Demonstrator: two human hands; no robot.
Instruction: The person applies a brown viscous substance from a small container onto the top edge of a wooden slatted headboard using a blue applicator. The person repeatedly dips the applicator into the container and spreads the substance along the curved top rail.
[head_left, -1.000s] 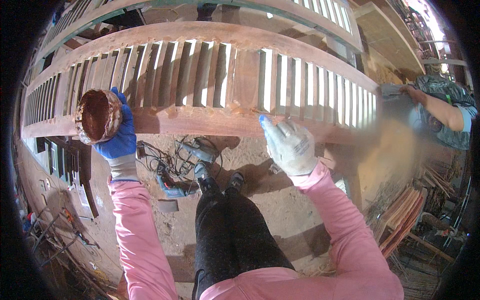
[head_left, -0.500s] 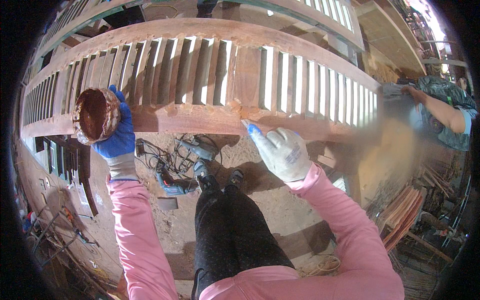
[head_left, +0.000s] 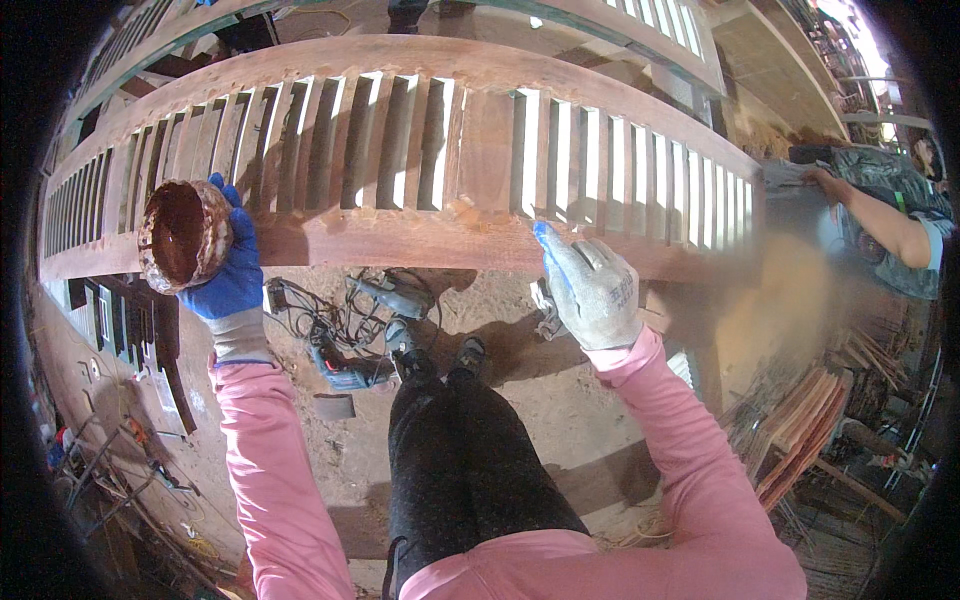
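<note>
My left hand [head_left: 234, 270], in a blue and grey glove, grips a round pot [head_left: 216, 240] crusted with brown and white smears. Reddish-brown residue coats its inside. The pot is tilted, its mouth facing left. Across the view lies a long wooden slatted panel [head_left: 350, 229]. My right hand [head_left: 600, 300], in a grey glove with blue fingertips, is at the panel's near rail, its index finger reaching the rail near the slats. A crumpled grey rag [head_left: 546, 310] hangs from under that hand. Whether a small tool is also pinched there is hidden.
Power tools [head_left: 340, 365] and tangled cables [head_left: 300, 310] lie on the floor by my feet. A second slatted panel [head_left: 640, 45] stands beyond. At right, another person's arm [head_left: 880, 220] works beside blowing dust. Stacked boards [head_left: 800, 430] stand at lower right.
My right hand has moved right along the near rail, and the rag beneath it has come into view. The left hand with the pot has shifted slightly left. The other person has moved a little.
</note>
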